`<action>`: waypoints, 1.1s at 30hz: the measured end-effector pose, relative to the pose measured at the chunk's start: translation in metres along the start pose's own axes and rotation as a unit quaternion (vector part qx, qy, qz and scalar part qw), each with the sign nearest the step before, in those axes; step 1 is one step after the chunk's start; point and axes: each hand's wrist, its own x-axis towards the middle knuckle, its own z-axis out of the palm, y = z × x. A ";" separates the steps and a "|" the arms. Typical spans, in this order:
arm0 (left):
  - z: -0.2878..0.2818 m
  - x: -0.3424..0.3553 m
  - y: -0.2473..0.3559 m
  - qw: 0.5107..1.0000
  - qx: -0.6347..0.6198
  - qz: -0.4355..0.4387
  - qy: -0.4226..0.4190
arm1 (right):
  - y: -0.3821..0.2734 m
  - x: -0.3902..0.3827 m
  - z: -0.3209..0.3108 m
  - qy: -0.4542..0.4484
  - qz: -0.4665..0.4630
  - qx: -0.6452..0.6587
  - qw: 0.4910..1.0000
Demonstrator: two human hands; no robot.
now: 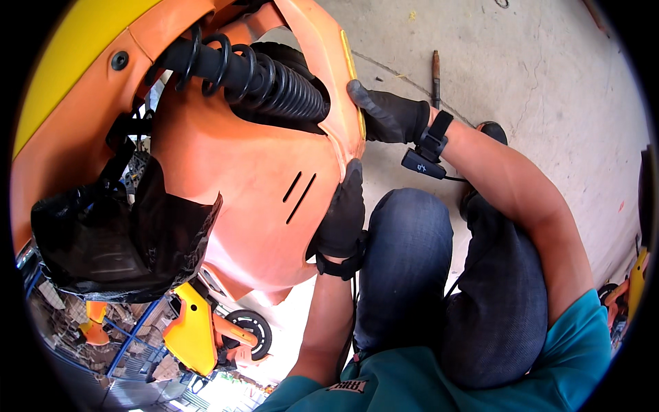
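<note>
A large orange body panel (254,199) with two slots fills the middle left. A black shock absorber (268,86) with a coil spring passes through its opening. My left hand (343,216), in a black glove, grips the panel's right edge with the thumb laid along it. Its other fingers are hidden behind the panel. Farther up that edge, my gloved right hand (390,115) holds the rim, thumb against the yellow edge strip (352,82); most of its fingers are out of sight.
Black plastic wrapping (123,240) hangs over parts at left. A yellow panel (55,62) is at upper left. A slim brown tool (436,79) lies on the concrete floor (542,89). Another yellow-and-orange vehicle (192,329) stands at lower left.
</note>
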 end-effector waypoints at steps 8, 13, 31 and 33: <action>-0.004 -0.002 0.029 0.998 -0.044 0.020 0.043 | -0.022 -0.029 0.002 0.113 0.044 -0.107 0.987; -0.006 0.000 0.040 0.755 -0.593 -0.276 0.054 | -0.022 -0.049 0.003 0.169 0.057 -0.204 0.963; 0.048 -0.019 0.031 0.868 -0.460 -0.090 0.164 | -0.060 -0.123 -0.026 0.356 0.245 -0.588 0.683; 0.053 -0.027 0.028 0.876 -0.440 -0.085 0.180 | -0.043 -0.114 -0.058 0.387 0.224 -0.583 0.678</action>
